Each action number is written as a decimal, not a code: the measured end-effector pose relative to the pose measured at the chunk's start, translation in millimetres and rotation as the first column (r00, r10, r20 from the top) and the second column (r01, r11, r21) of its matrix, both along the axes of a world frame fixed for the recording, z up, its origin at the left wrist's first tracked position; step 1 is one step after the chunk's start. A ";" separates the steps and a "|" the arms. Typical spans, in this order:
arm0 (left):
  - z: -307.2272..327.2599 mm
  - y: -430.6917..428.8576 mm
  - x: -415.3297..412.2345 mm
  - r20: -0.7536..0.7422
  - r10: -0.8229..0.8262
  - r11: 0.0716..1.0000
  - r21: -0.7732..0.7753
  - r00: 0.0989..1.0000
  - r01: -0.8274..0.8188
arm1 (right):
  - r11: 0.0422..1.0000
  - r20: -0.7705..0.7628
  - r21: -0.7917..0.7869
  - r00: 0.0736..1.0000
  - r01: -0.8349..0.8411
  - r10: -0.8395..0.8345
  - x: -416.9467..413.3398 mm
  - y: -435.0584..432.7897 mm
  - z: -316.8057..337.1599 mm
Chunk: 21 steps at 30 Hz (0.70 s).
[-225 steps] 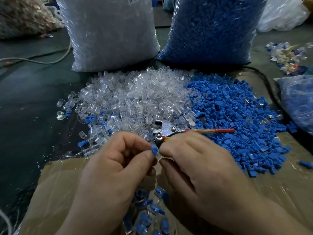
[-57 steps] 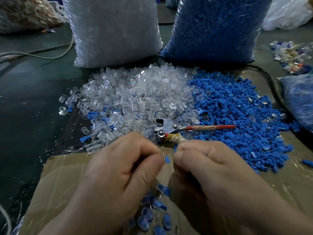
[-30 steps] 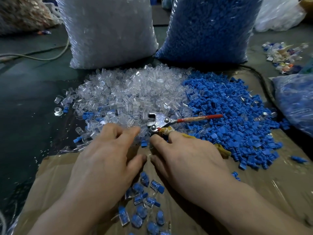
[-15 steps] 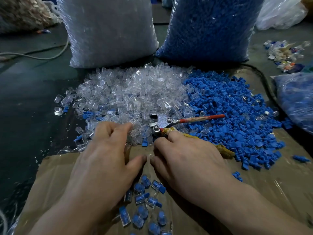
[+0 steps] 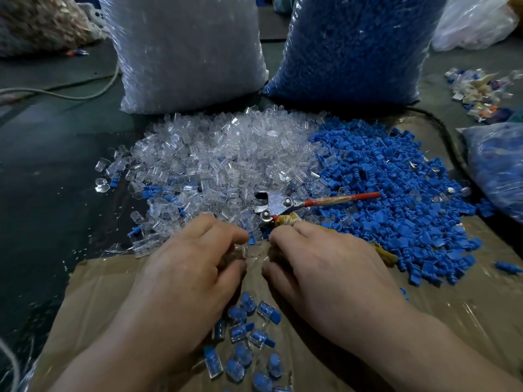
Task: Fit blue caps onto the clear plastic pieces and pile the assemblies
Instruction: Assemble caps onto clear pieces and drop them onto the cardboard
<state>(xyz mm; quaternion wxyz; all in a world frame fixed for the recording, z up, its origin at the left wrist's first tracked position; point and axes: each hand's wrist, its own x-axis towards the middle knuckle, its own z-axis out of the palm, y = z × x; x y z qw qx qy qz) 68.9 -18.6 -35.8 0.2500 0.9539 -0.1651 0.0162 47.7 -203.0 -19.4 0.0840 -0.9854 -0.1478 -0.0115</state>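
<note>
Head view: our left hand (image 5: 195,267) now curls around a clear plastic piece (image 5: 242,251), where half a second ago it lay flat. Whether our right hand (image 5: 319,261) grips anything, we cannot tell. Finished assemblies (image 5: 246,343) lie at six o'clock, blue caps (image 5: 396,199) at two o'clock.

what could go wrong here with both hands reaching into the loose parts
1. The metal pliers lie right at the fingertips of the right hand, so a blind grab could catch them instead of a blue cap.
2. The clear pieces and blue caps mix at their border, so a wrong part may get picked.
3. The finished assemblies lie between the wrists of the left hand and right hand, and could be scattered.
</note>
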 end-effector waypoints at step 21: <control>-1.7 -2.0 1.6 -0.030 -0.035 0.999 0.040 0.999 0.036 | 0.863 0.086 -0.175 0.881 0.473 -0.465 12.5 -69.2 18.1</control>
